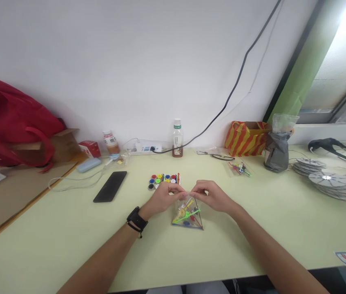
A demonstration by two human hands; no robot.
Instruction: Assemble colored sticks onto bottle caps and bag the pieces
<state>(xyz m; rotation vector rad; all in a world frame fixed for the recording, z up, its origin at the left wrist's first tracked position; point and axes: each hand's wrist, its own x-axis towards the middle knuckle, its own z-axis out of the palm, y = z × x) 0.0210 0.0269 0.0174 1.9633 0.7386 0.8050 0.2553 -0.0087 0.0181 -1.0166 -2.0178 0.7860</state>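
clear plastic bag (182, 213), one: lower centre of the frame, green, yellow, red and blue pieces inside; whether its base touches the pale table (148, 261), cannot tell.
left hand (164, 198), one: thumb and fingertips closed in a pinch on the bag's top edge, at its left; black watch (137, 219) at the wrist.
right hand (213, 197), one: likewise pinched shut on the same edge, at its right.
coloured round pieces (167, 178), in rows: centre, just behind the left hand.
second bag of pieces (239, 168), one: right of centre.
black phone (110, 187), one: left of centre, flat.
bottle (177, 141), one: centre, upright by the wall.
red backpack (10, 118), one: left edge.
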